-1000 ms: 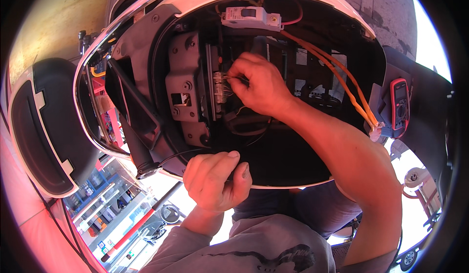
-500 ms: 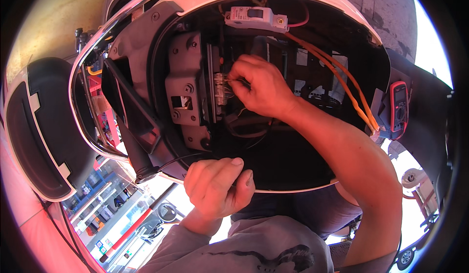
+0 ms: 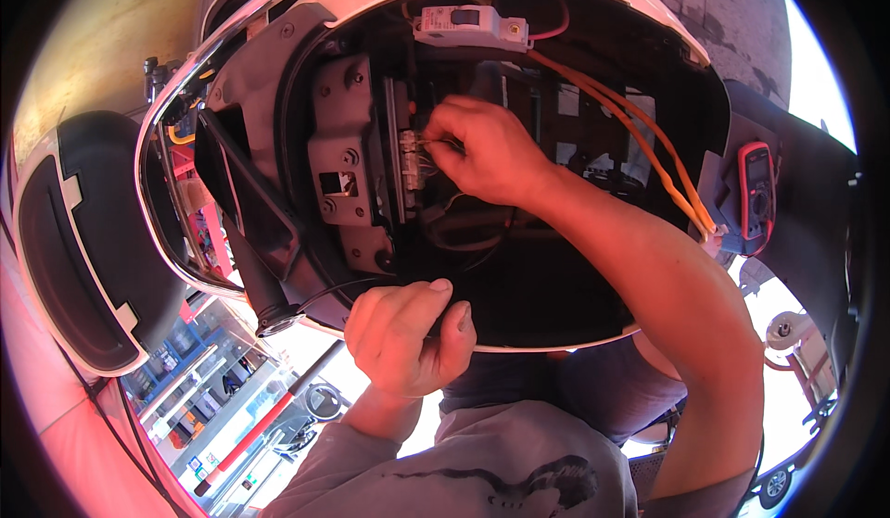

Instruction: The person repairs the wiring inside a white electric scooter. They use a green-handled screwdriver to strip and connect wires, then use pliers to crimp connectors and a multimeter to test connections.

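Note:
Inside the dark compartment of a white-edged scooter body, my right hand [image 3: 487, 152] is closed in a pinch on a thin wire [image 3: 424, 143]. Its fingertips are beside a pale connector block [image 3: 411, 161], which has several fine wires coming out of it. The block sits along a dark upright strip next to a grey metal bracket [image 3: 343, 161]. My left hand [image 3: 403, 337] is at the compartment's near rim, fingers loosely curled and thumb apart, with nothing visible in it. Its palm side is partly hidden.
A grey-white circuit breaker [image 3: 471, 29] lies at the far side, and orange cables [image 3: 640, 133] run from it to the right. A red-edged multimeter [image 3: 757, 194] rests at the right. The black seat [image 3: 111, 240] is at the left; a black cable [image 3: 324, 297] passes near my left hand.
The view has shifted slightly, so the scooter appears a little farther up and left. My right hand keeps its pinch at the connector block, and my left hand stays at the rim.

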`<state>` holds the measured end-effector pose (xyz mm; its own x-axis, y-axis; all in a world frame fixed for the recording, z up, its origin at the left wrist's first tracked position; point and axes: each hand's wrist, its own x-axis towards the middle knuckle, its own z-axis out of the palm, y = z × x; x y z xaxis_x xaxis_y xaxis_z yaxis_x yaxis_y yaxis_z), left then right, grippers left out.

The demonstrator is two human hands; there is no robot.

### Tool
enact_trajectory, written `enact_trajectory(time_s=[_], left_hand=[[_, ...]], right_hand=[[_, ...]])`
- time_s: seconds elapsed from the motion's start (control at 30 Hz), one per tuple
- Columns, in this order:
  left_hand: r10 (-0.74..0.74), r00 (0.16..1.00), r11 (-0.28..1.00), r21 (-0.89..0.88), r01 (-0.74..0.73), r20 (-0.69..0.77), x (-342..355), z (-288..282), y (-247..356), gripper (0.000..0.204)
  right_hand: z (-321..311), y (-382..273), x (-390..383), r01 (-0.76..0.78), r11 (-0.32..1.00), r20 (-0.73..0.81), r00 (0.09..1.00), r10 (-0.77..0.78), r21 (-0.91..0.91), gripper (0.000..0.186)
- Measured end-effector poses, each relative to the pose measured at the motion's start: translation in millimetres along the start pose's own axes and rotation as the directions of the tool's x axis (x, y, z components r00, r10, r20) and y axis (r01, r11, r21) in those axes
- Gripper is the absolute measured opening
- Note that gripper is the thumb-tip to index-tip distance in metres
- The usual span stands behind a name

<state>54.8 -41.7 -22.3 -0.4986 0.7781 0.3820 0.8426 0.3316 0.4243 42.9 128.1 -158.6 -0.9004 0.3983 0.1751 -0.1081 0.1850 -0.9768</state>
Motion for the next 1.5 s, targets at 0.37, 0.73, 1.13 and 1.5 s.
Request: enact_trajectory(time_s=[0.37,0.73,1.13,1.5], left_hand=[[0.028,0.999,1.000,0.004,-0.028,0.025,0,-5,-2,0.028],[0.045,0.999,0.999,-0.012,-0.045,0.029,2,-5,-3,0.026],[0.018,1.000,1.000,0.006,-0.018,-0.026,-1,-1,-1,0.023],[0.027,0.998,1.000,-0.004,-0.027,-0.054,0,1,-1,0.022]], right_hand=[[0,-9,3,-0.045,0.996,0.017,0.999,0.046,-0.078,0.005],[2,-2,3,0.008,0.999,0.040,0.999,-0.007,-0.036,0.006],[-10,-12,-3,-0.093,0.995,0.090,0.991,0.097,-0.048,0.017],[-7,-10,-1,-0.155,0.988,-0.009,0.988,0.156,0.013,0.018]])
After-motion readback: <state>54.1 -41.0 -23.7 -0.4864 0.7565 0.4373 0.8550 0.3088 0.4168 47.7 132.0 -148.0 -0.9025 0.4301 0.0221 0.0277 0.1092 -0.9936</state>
